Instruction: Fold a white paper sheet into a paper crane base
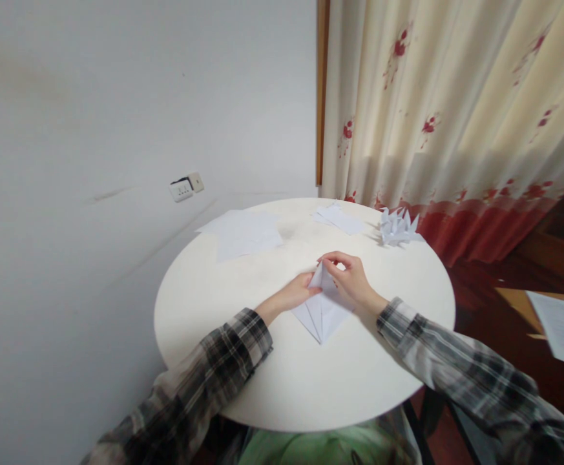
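Observation:
A partly folded white paper (322,314) rests over the middle of the round table, one pointed corner toward me and creases running along it. My left hand (302,289) grips its left edge, thumb on top. At the far tip, my right hand (347,274) pinches the paper between thumb and fingers. Some of the fingers of both hands are hidden behind the paper.
On the round white table (272,394), flat white sheets (245,234) lie at the back left and smaller sheets (338,218) at the back. Folded pointed paper pieces (398,227) are heaped at the back right. A wall and a curtain (437,129) stand behind.

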Demonstrator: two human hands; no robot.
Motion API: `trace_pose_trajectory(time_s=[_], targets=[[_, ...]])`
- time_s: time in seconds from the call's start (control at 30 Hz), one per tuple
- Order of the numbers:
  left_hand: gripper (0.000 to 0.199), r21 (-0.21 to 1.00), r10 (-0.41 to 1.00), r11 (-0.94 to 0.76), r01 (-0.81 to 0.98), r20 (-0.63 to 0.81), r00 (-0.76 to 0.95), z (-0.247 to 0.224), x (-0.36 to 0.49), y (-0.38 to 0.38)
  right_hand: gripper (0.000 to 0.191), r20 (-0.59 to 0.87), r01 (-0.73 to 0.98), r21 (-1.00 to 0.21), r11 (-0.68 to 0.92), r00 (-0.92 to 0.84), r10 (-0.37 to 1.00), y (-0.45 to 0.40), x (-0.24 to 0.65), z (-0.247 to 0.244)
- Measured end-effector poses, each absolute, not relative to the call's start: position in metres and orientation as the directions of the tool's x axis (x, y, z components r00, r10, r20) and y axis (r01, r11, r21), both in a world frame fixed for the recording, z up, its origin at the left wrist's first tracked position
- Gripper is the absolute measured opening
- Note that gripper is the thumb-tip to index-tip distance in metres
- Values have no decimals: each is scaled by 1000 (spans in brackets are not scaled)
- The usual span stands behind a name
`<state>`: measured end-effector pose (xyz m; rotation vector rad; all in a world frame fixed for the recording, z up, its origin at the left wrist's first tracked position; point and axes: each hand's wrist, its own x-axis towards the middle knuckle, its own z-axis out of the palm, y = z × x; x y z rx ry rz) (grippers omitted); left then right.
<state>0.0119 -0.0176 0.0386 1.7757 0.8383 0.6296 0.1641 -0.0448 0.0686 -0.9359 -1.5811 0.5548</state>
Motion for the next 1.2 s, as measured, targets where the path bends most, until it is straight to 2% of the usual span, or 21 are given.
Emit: trace_pose_trajectory(time_s=[0.3,1.2], targets=[[23,937,780,-255,241,52,624,41,12,-18,16,625,294,-724,624,-105,774,-49,166,72],[16,929,770,-266,257,44,636,37,11,-17,16,563,245,-794,556,-48,825,-42,166,66]])
